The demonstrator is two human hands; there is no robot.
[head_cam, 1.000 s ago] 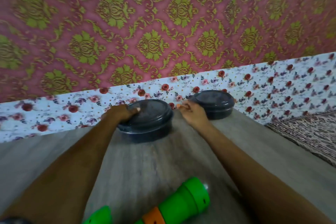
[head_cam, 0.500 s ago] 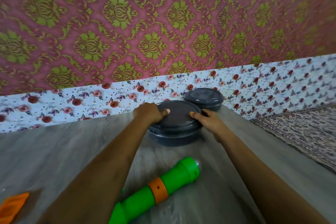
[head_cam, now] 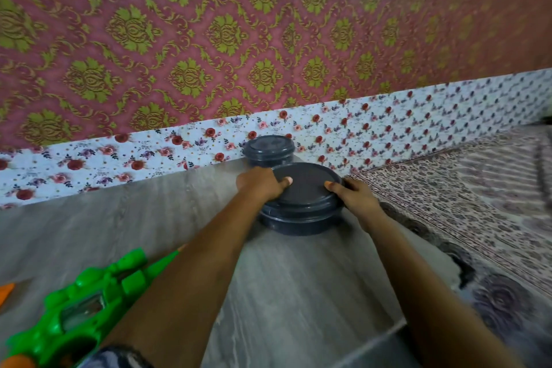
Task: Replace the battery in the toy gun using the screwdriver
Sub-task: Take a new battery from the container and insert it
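A round dark grey lidded container (head_cam: 304, 203) stands on the grey wooden tabletop (head_cam: 298, 293). My left hand (head_cam: 261, 185) grips its left rim with the thumb on the lid. My right hand (head_cam: 355, 197) grips its right rim, thumb also on the lid. The green toy gun (head_cam: 77, 308) with an orange part lies at the lower left, partly behind my left forearm. No screwdriver or battery shows.
A second dark lidded container (head_cam: 268, 150) stands behind the first, against the floral wall strip. A patterned cloth (head_cam: 478, 203) covers the surface to the right. An orange piece (head_cam: 5, 291) pokes in at the left edge.
The view swung right and down. Both hands closed in on the nearer container's rim; my right hand, apart from it a second ago, now grips it.
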